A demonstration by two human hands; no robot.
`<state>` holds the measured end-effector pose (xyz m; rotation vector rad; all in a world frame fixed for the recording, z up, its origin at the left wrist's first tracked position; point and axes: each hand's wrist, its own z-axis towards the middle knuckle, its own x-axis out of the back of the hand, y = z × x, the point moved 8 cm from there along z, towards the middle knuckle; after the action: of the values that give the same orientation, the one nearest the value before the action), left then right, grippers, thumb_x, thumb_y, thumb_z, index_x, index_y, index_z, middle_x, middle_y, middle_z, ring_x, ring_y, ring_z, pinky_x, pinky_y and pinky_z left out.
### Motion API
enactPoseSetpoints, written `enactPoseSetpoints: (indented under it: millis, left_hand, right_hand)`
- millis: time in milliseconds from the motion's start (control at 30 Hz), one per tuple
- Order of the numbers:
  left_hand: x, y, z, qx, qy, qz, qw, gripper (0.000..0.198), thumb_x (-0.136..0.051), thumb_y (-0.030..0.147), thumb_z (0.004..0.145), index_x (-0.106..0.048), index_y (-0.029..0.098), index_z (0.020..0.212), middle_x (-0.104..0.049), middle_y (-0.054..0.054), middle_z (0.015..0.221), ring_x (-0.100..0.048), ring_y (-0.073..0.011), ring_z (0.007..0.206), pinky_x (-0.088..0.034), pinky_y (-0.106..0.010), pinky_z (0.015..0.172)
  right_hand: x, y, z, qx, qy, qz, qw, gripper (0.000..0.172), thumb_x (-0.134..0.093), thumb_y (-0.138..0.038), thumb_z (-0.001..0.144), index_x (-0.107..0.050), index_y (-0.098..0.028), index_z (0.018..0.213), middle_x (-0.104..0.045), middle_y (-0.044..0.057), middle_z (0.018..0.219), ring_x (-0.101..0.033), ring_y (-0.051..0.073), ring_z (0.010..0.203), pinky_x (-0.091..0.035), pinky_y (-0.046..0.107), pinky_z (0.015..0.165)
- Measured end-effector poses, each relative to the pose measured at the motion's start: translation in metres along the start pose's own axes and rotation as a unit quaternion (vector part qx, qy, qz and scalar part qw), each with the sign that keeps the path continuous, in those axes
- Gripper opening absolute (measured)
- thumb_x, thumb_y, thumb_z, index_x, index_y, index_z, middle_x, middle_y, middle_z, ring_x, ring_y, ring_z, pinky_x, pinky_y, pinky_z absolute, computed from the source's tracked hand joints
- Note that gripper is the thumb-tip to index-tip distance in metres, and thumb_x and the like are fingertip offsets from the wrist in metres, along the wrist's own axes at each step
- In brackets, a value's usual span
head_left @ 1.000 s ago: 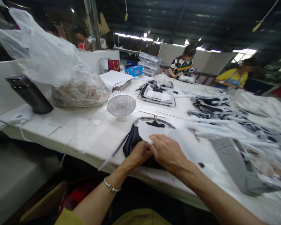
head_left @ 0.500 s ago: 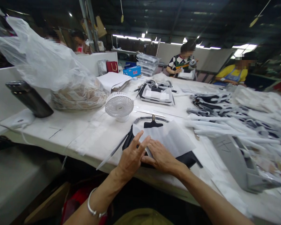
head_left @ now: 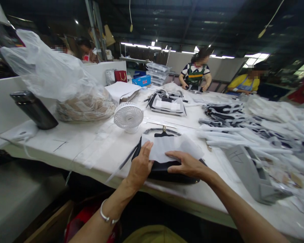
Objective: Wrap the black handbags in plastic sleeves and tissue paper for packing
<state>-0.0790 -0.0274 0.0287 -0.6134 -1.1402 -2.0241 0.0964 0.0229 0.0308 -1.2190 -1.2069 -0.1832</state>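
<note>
A black handbag [head_left: 164, 172] lies near the table's front edge with a white foam-like sheet [head_left: 164, 150] over its upper part. Its wrapped handle loop [head_left: 152, 131] and a dark tab with a gold-coloured clasp [head_left: 164, 130] show beyond the sheet. My left hand [head_left: 142, 165] rests on the left side of the bag and sheet, fingers stretched out. On the right, my right hand [head_left: 186, 164] lies across the sheet's lower edge and the bag, thumb and fingers apart. A long thin strap [head_left: 128, 158] trails from the bag's left side.
A small white fan [head_left: 128, 116] stands behind the bag. Left are a dark bottle [head_left: 34, 109] and a filled plastic bag [head_left: 86, 106]. Another wrapped handbag [head_left: 167, 104] lies farther back. A grey box [head_left: 253, 175] and piled wrapped straps [head_left: 233, 135] occupy the right. Co-workers sit across.
My hands have moved apart; the right shifted rightward. The white sheet now lies flatter, and more of the bag's black front shows. The co-worker across has lowered both hands to the table.
</note>
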Motion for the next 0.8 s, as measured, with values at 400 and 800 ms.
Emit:
enactPoseSetpoints:
  millis: [400, 800]
  left_hand:
    - [-0.007, 0.042, 0.033, -0.016, -0.2, 0.117, 0.973, 0.012, -0.055, 0.027, 0.092, -0.064, 0.019, 0.092, -0.071, -0.008, 0.093, -0.069, -0.0238, 0.087, -0.054, -0.034, 0.079]
    - [-0.062, 0.08, 0.058, -0.109, -0.324, 0.182, 0.922, 0.021, -0.051, 0.01, 0.088, -0.07, 0.013, 0.098, -0.073, -0.018, 0.096, -0.072, -0.0316, 0.089, -0.056, -0.041, 0.076]
  right_hand:
    - [0.007, 0.039, -0.001, -0.114, 0.19, 0.185, 0.957, 0.041, -0.048, -0.054, 0.084, -0.07, -0.019, 0.08, -0.066, 0.0, 0.068, -0.061, 0.021, 0.069, -0.046, 0.03, 0.063]
    - [0.011, 0.032, -0.004, -0.067, 0.228, 0.178, 0.955, 0.037, -0.045, -0.043, 0.083, -0.073, -0.019, 0.085, -0.071, 0.002, 0.078, -0.063, 0.026, 0.084, -0.048, 0.036, 0.079]
